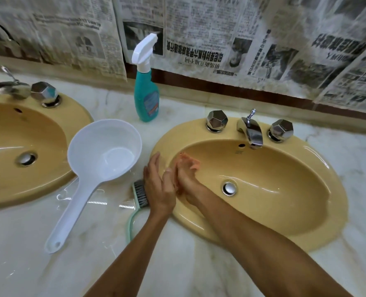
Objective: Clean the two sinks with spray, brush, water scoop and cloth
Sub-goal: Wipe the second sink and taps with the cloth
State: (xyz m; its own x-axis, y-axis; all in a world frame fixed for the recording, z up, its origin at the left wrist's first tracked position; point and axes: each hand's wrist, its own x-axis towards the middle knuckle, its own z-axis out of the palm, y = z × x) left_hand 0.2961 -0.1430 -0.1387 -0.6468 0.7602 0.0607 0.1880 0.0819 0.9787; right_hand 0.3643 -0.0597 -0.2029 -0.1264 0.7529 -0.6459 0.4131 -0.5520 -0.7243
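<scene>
Head view: my two hands meet at the left rim of the right sink [306,221].
Left hand [159,189]: fingers straight and loose, flat on the rim, holding nothing.
Right hand [187,176]: grip curled round the orange cloth [193,162], pressed to the basin wall.
Brush [140,192]: on the tabletop [92,264], just beside my left hand.
Water scoop [104,153]: between the sinks, handle toward me.
Spray bottle [146,91]: upright near the newspaper-covered wall [220,28].
Left sink [12,133]: well apart from my hands.

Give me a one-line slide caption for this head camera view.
Right hand wipes the right sink with an orange cloth; left hand alongside.
</scene>
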